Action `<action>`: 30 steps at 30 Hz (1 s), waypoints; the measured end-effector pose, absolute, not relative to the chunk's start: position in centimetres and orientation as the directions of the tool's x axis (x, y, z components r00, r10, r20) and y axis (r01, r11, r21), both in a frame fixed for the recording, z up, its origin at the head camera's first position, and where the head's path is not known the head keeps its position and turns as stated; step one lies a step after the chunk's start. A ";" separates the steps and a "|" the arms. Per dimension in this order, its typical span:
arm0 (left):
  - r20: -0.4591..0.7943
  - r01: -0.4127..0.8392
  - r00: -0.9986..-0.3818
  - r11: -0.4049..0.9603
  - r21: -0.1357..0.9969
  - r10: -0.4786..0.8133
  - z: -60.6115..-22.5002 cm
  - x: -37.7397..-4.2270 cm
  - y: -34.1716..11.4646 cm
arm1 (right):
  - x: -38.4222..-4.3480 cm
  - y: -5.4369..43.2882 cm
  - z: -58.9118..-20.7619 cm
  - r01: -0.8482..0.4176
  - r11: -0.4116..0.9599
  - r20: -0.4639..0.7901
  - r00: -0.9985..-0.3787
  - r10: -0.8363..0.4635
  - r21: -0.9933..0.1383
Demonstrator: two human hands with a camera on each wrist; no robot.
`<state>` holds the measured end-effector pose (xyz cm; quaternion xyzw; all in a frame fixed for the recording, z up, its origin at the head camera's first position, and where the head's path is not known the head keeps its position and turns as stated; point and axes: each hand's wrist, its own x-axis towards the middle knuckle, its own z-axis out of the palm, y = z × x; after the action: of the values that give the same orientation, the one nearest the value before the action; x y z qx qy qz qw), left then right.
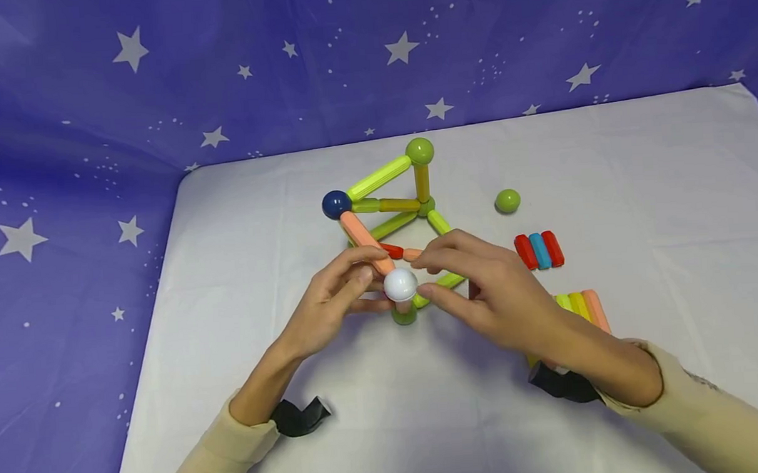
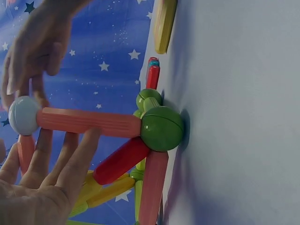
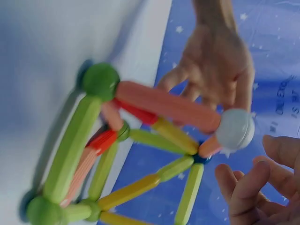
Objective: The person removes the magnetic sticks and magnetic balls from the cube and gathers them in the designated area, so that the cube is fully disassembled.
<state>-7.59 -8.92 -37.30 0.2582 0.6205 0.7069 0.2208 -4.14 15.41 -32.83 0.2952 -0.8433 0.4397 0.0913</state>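
Observation:
A magnetic rod-and-ball frame stands on the white table. At its near corner, a white ball (image 1: pixel 400 285) tops an upright salmon rod (image 2: pixel 89 122) that rises from a green ball (image 2: pixel 162 129). Another salmon rod (image 1: pixel 365 239) links the white ball to a dark blue ball (image 1: pixel 336 204). My left hand (image 1: pixel 327 296) is beside this corner, its extended fingers touching or close to the salmon rods. On the other side, my right hand (image 1: pixel 491 288) has thumb and fingers apart near the white ball, with a small gap visible in the right wrist view.
A loose green ball (image 1: pixel 508 201) lies right of the frame. Nearby are red and blue short rods (image 1: pixel 540 250) in a row, and yellow and salmon rods (image 1: pixel 585 306) partly under my right forearm. A starry purple cloth (image 1: pixel 344 60) hangs behind the table.

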 end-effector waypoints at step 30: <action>0.212 0.233 -0.927 0.030 0.972 0.309 -37.3 -14.1 -10.4 | -4.1 12.7 -32.7 -0.538 0.531 0.317 -0.833 -0.453 -0.655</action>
<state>-14.09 -10.39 -37.34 0.1890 0.7169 0.6704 0.0286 -4.10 12.74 -32.72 0.2838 -0.8732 0.3925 0.0540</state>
